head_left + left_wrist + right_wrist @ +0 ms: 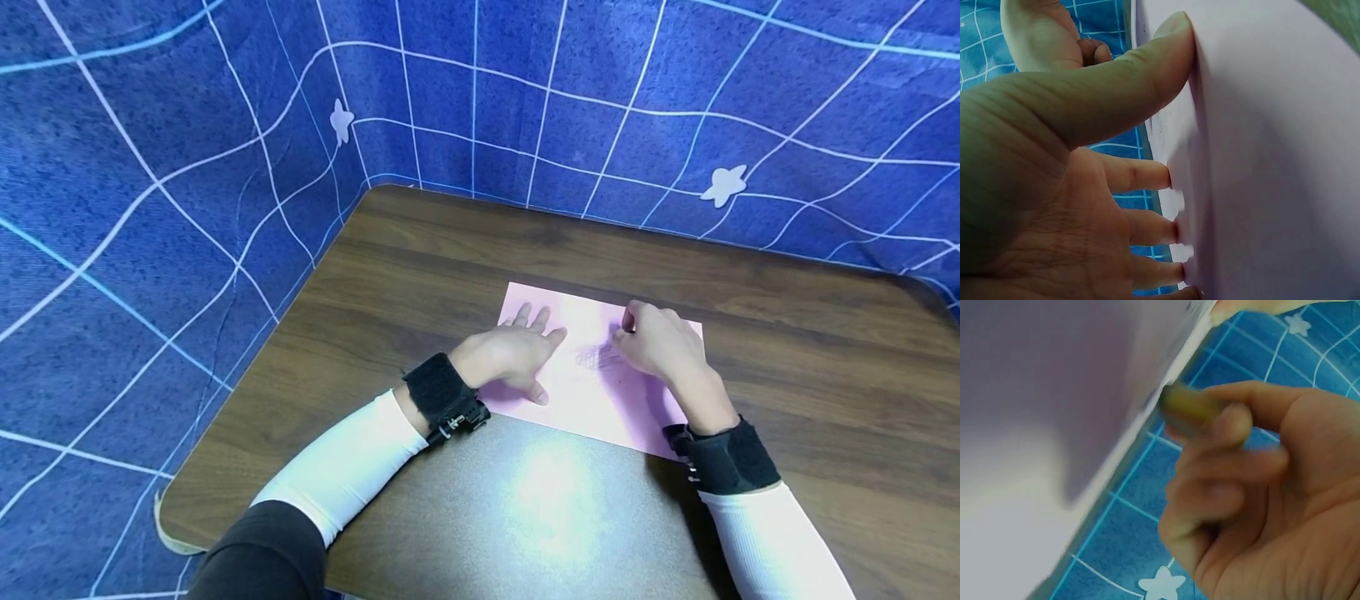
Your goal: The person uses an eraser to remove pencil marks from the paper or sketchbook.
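Lying on a brown wood-grain table (450, 242), a pink sheet (577, 408) bears faint marks (594, 357); the left hand (512, 354), fingers spread, touches its left part, the right hand (662, 342) pinches a blurred yellowish piece (1194, 407) at its right. Blue grid-patterned walls (517, 92) with pale stars (725, 185) rise behind.

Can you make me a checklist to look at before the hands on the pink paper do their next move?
1. Pink paper all on the table: ok, brown wood shows around it.
2. Left hand on the paper: ok, spread out near one end.
3. Right hand holding something: ok, it pinches a small yellowish piece.
4. Dark end of that piece touching the paper: cannot tell, it's blurry.
5. Scribbly marks all uncovered: cannot tell, the right hand might hide some.
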Demonstrator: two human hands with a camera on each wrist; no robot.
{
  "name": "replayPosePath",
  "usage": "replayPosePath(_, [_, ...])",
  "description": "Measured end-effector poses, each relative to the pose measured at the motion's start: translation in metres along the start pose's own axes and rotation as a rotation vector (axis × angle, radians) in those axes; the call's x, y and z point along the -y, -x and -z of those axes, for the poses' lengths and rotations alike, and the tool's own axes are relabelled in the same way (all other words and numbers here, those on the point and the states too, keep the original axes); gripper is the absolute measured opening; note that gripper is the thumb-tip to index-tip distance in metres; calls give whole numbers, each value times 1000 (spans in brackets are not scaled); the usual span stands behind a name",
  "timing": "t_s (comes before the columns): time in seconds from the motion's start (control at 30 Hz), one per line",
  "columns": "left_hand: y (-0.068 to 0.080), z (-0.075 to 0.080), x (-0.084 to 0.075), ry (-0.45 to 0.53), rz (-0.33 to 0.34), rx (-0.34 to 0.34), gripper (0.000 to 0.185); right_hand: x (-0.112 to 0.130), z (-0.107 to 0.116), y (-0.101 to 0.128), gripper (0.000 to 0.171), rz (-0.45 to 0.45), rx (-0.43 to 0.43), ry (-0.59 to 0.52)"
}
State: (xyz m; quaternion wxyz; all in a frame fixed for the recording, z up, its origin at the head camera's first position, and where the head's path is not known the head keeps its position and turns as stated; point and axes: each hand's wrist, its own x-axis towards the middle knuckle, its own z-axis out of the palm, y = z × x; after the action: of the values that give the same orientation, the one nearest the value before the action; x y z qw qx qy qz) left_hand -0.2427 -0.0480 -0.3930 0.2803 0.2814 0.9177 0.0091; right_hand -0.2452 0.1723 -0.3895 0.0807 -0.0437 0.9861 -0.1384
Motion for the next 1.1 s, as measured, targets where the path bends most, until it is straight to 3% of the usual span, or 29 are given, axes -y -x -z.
replayPosePath(0.27, [0, -1, 1, -15, 7, -11, 113, 1, 9, 0, 35, 109, 36, -106])
replayPosePath(0.53, [0, -1, 2, -7, 1, -18, 113, 10, 7, 2, 30, 133, 128, -178])
replayPosePath(0.83, [1, 0, 1, -4, 14, -6, 112, 36, -12, 10, 18, 309, 188, -151])
replayPosePath(1.1, [-1, 1, -1, -31, 15, -10, 112, 42, -21, 10, 12, 324, 234, -169])
